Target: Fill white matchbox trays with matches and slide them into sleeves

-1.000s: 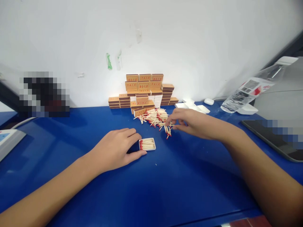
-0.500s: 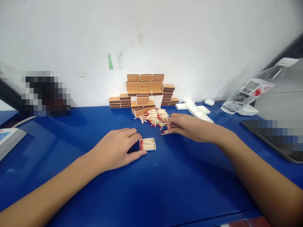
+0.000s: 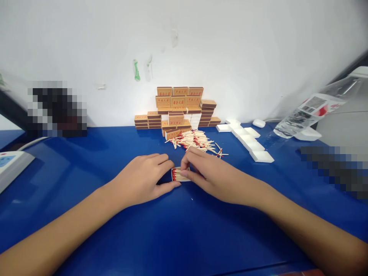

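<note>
A small white matchbox tray (image 3: 186, 179) lies on the blue table, filled with red-tipped matches (image 3: 178, 174) whose heads point left. My left hand (image 3: 146, 177) grips the tray's left end between thumb and fingers. Over the right part of the tray, my right hand (image 3: 208, 174) pinches thumb and forefinger together on matches, hiding that end; how many it holds I cannot tell. Just behind the hands is a loose pile of matches (image 3: 198, 140), with a few stray ones at its right side.
Stacked matchboxes (image 3: 178, 102) stand against the wall behind the pile. White trays (image 3: 248, 143) lie in a row to the right, near a tilted plastic bottle (image 3: 304, 115). A dark blurred object (image 3: 336, 168) lies far right, and a white device (image 3: 14, 166) far left.
My right hand has moved left from the edge of the match pile to the tray, carrying matches. My left hand stays on the tray. The view has shifted slightly.
</note>
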Tool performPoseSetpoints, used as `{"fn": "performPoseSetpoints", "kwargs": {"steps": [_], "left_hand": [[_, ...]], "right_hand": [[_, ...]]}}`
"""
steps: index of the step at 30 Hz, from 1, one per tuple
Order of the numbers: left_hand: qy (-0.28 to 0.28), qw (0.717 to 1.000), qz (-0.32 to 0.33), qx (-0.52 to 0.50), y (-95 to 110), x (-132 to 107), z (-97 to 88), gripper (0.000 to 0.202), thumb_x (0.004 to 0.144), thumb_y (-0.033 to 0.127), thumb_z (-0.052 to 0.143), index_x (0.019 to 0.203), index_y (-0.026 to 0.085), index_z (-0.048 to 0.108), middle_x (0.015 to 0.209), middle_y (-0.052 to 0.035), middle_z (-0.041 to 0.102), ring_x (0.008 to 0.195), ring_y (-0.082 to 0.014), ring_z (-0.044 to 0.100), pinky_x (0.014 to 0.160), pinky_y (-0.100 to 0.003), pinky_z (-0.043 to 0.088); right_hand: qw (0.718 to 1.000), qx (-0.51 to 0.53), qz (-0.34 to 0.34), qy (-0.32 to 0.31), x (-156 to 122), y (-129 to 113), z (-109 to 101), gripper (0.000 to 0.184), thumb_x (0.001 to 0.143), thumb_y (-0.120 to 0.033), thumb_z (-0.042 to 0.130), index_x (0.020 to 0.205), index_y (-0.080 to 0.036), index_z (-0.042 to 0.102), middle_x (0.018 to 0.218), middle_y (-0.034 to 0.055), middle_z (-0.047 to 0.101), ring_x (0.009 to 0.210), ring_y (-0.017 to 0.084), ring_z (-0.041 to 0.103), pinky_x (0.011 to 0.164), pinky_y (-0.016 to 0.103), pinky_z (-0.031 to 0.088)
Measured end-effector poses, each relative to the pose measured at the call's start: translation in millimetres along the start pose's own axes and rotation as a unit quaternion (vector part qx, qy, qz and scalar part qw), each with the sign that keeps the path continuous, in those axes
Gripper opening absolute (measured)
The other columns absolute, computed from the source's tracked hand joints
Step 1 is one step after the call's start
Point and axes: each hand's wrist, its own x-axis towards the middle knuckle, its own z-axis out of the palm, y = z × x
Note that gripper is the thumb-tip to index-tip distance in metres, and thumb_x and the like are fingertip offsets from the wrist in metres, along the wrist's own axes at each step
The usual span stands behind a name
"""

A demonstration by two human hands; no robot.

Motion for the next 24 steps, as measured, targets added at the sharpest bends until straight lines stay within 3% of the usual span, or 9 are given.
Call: {"fn": "performPoseSetpoints", "kwargs": {"steps": [5,17,21,24], "left_hand": [[0.007,1.0,0.005,0.005,1,0,-0.5,0.03,0.103,0.047,0.062,0.102,0.018,0.068,0.092,-0.0024,0.067,0.082,-0.0214,0.067,0.069,-0.035,0.048],[0.011,1.0,0.006,0.008,-1,0,1.0,0.034,0.104,0.05,0.061,0.113,0.018,0.068,0.095,-0.003,0.069,0.086,-0.0223,0.069,0.071,-0.035,0.05],[0.005,1.0,0.0,0.005,0,0,-0.8,0.034,0.103,0.048,0.062,0.116,0.018,0.067,0.097,-0.0033,0.069,0.085,-0.0217,0.069,0.071,-0.035,0.051],[0.003,1.0,-0.004,0.009,0,0,-1.5,0.033,0.103,0.048,0.062,0.116,0.018,0.067,0.096,-0.0038,0.07,0.084,-0.0212,0.069,0.071,-0.034,0.051]], "right_hand": [[0.999,-0.033,-0.017,-0.008,0,6,9,0.016,0.109,-0.029,0.054,0.098,-0.02,0.062,0.107,0.0056,0.06,0.084,0.017,0.061,0.077,0.033,0.047],[0.992,-0.124,-0.014,0.031,2,19,-1,0.014,0.108,-0.023,0.05,0.1,-0.019,0.061,0.11,0.0085,0.063,0.085,0.019,0.062,0.074,0.033,0.047],[0.982,-0.179,0.018,0.055,4,32,-7,0.016,0.107,-0.025,0.051,0.101,-0.018,0.063,0.11,0.01,0.062,0.083,0.02,0.062,0.073,0.034,0.046],[0.985,-0.16,0.003,0.07,4,35,-8,0.016,0.106,-0.023,0.052,0.105,-0.018,0.067,0.11,0.0098,0.061,0.087,0.021,0.063,0.078,0.036,0.049]]}}
